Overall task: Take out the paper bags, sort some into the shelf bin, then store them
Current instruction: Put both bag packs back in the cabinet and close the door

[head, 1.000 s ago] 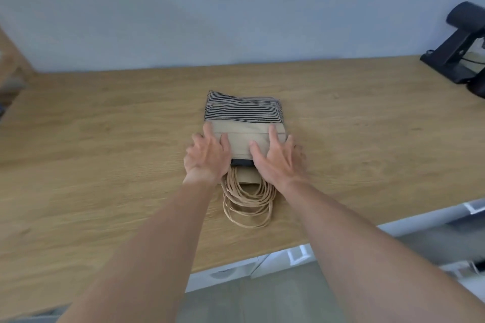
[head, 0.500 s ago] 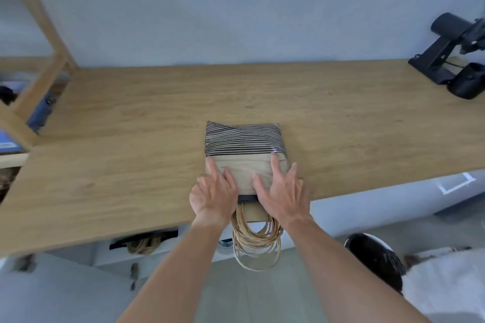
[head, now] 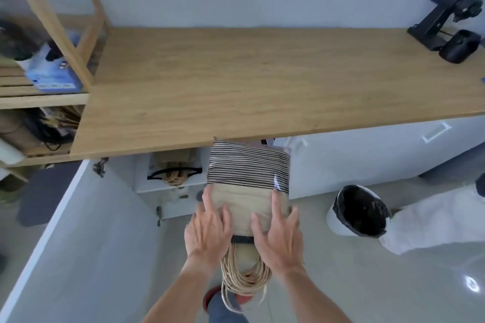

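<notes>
A flat stack of folded paper bags (head: 248, 178), striped black on top and plain tan below, is held in the air in front of the wooden counter (head: 262, 81). Its twine handles (head: 244, 273) hang down in a bunch. My left hand (head: 208, 228) grips the stack's left side and my right hand (head: 279, 233) grips its right side, fingers spread over the tan part. More paper bags (head: 175, 168) with twine and black handles lie inside the open cabinet (head: 168, 189) under the counter.
The white cabinet door (head: 78, 231) stands open at the left. A wooden shelf unit (head: 52, 34) with a blue box and clutter is at far left. Black devices (head: 451, 26) sit on the counter's right end. A white bin with a black liner (head: 359, 212) stands on the floor.
Both hands have pulled the stack of bags off the counter's front edge and now hold it in the air. The view has stepped back, revealing the open cabinet and floor.
</notes>
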Demonstrator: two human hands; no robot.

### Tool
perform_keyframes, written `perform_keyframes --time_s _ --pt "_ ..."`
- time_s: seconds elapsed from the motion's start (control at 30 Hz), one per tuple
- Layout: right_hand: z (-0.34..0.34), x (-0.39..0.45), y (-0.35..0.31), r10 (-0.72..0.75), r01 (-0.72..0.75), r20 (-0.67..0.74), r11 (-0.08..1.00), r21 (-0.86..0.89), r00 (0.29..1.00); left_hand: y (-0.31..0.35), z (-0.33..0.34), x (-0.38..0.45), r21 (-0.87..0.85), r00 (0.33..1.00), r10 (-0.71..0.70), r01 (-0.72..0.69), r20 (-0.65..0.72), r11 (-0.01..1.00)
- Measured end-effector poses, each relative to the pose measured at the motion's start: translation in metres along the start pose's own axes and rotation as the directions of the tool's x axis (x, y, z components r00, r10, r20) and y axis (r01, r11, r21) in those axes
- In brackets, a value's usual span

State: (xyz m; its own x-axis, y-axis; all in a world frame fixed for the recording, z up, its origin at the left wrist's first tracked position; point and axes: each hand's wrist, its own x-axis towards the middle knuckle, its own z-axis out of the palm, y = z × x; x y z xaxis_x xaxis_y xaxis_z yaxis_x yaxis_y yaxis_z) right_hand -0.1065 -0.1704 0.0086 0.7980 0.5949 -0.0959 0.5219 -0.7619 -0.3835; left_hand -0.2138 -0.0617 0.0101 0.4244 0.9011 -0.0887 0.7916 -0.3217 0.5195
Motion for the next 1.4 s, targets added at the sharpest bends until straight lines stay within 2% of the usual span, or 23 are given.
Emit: perform_keyframes --time_s 0.13,0.23,0.33,0.43,0.53,0.57,0.63,0.7,1.0,1.13,1.3,1.4 --pt "0.032 -0.041 0.017 0.072 -0.069 0.136 0.997 -0.024 0.988 -0.039 0.021 -0.04 -0.042 0.994 -0.062 0.066 0.094 0.997" --pt "0.048 -0.043 0.026 0.071 -0.065 0.192 0.997 -0.038 0.979 -0.057 0.044 -0.045 -0.066 0.986 -0.117 0.125 0.117 0.99" --pt "0.063 -0.021 0.029 0.037 -0.028 0.213 0.999 -0.046 0.976 -0.067 0.066 -0.028 -0.034 0.987 -0.068 0.074 0.145 0.997" --pt "0.085 0.015 0.027 0.0 0.006 0.184 1.0 -0.03 0.983 -0.07 0.082 0.009 0.002 0.991 -0.056 0.056 0.124 0.998" --pt "0.115 0.061 0.026 -0.064 0.07 0.15 0.997 -0.034 0.987 -0.073 0.105 0.052 0.127 0.995 0.056 -0.067 0.082 0.99" --pt "0.126 0.081 0.025 -0.094 0.1 0.135 0.994 -0.038 0.986 -0.074 0.114 0.068 0.103 0.996 0.051 -0.058 0.07 0.993" --pt "0.15 0.122 0.023 -0.148 0.153 0.107 0.987 -0.041 0.983 -0.075 0.132 0.104 0.009 0.998 -0.051 0.05 0.04 0.999" --pt "0.175 0.163 0.022 -0.19 0.193 0.075 0.98 -0.038 0.979 -0.08 0.158 0.146 0.005 0.996 -0.087 0.088 -0.009 0.996" --pt "0.253 0.31 0.028 -0.257 0.256 -0.031 0.966 -0.036 0.966 -0.088 0.247 0.292 0.096 0.993 0.068 -0.058 -0.1 0.994" --pt "0.276 0.345 0.027 -0.243 0.244 0.024 0.961 -0.133 0.97 -0.092 0.273 0.323 0.183 0.99 0.049 -0.024 -0.134 0.983" --pt "0.287 0.365 0.021 -0.295 0.294 0.022 0.937 -0.191 0.955 -0.092 0.275 0.331 0.076 0.994 -0.03 0.038 -0.101 0.996" --pt "0.279 0.36 0.014 -0.26 0.268 0.066 0.927 -0.261 0.963 -0.087 0.265 0.329 0.168 0.995 -0.046 0.06 -0.087 0.984"
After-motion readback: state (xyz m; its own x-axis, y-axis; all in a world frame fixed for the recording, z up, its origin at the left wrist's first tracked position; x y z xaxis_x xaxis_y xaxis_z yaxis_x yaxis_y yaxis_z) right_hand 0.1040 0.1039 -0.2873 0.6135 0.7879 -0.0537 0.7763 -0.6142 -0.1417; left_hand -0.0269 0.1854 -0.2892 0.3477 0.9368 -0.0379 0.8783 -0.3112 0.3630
